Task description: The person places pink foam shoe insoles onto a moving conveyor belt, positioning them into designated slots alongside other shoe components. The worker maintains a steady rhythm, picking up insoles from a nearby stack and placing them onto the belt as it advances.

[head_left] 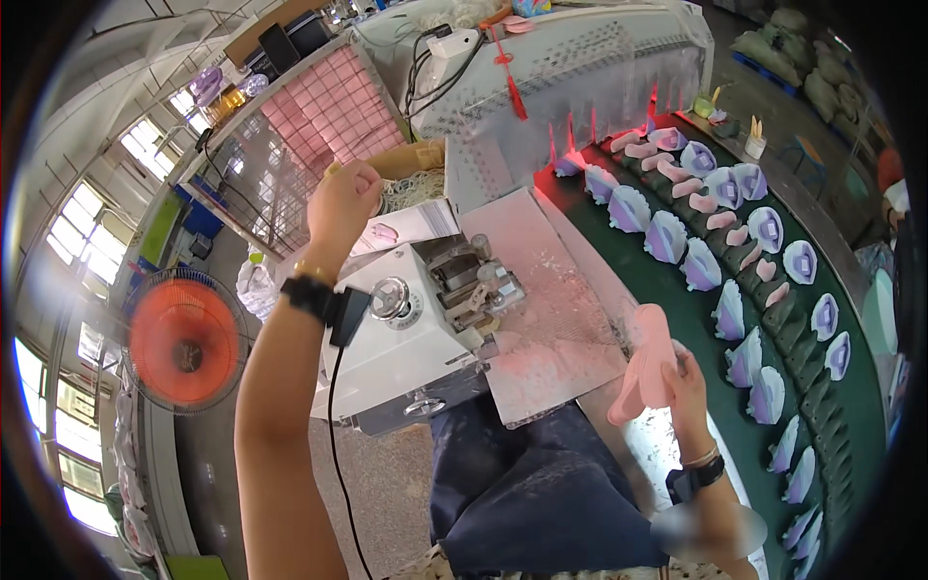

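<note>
My right hand [688,387] grips a few pink shoe insoles [650,362], fanned slightly apart, beside the green belt. Raised at the upper left, my left hand [345,198] has its fingers curled in; whatever they hold, if anything, is hidden. Something small and yellow shows at one of its fingertips. Below and to the right of that hand stands a white bench machine [391,319] with a round dial and a metal working head [474,285]. A pink-dusted board [551,319] lies at the machine's right.
The green conveyor belt [667,290] carries purple-and-white shoe uppers [665,237], pink insoles [720,220] and a row of dark pieces [817,387]. Behind my left hand is a carton [425,174] of pale strands. An orange fan [187,338] stands left. A black cable [335,454] hangs from my left wrist.
</note>
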Demonstrator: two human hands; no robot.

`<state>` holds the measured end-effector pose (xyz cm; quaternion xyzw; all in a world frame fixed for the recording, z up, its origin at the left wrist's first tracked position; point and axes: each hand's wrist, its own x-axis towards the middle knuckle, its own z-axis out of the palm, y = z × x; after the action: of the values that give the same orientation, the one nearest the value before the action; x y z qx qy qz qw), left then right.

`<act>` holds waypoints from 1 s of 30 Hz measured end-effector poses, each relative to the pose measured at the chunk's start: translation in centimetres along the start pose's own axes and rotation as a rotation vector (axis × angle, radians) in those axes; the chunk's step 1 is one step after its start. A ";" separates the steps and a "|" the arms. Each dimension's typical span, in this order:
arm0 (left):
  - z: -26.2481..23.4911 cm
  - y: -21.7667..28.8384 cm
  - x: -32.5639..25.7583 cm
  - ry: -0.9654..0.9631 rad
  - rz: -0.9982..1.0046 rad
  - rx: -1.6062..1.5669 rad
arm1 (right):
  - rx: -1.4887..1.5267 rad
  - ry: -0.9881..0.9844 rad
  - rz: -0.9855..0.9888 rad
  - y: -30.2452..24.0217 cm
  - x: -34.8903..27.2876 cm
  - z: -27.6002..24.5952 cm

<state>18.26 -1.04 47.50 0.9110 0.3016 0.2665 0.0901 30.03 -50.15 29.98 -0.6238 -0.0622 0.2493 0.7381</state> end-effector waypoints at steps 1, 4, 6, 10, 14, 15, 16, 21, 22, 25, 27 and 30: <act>0.9 -1.8 0.7 0.001 0.038 0.041 | -0.019 -0.023 0.006 -0.2 -0.6 0.6; 2.5 -3.3 1.5 -0.022 0.112 0.068 | -0.058 -0.063 0.038 0.3 -2.2 1.0; 2.8 -4.6 1.4 -0.048 0.148 0.030 | -0.057 -0.118 0.041 0.6 -3.1 1.5; 1.4 -2.6 0.3 -0.045 0.180 -0.107 | -0.074 -0.150 0.026 1.4 -3.6 2.2; 0.2 4.8 -7.6 -0.292 0.119 -0.442 | -0.202 -0.167 -0.100 3.6 -3.1 3.4; 0.1 5.4 -10.8 -0.490 0.024 -0.460 | -0.219 -0.186 -0.113 3.3 -3.1 4.5; 0.4 6.0 -14.2 -0.611 0.166 -0.511 | -0.247 -0.202 -0.073 2.2 -3.8 6.0; 9.6 5.9 -28.3 -0.918 -0.299 -1.127 | -0.364 -0.358 0.000 5.6 -6.1 10.1; 8.7 8.5 -29.2 -0.812 -0.472 -1.434 | -0.332 -0.406 -0.004 6.4 -6.6 10.7; 7.9 10.9 -32.7 -0.596 -0.751 -1.534 | -0.168 -0.698 0.321 8.0 -7.1 11.8; 9.0 9.1 -34.7 -0.533 -0.664 -1.306 | -0.227 -0.605 0.389 8.2 -8.2 11.9; 9.9 7.4 -35.3 -0.572 -0.572 -1.201 | -0.389 -0.590 0.294 8.4 -7.8 10.9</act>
<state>3.47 -28.09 26.39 0.6239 0.2943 0.1035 0.7166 16.41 -43.15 26.07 -0.6560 -0.2280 0.5049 0.5126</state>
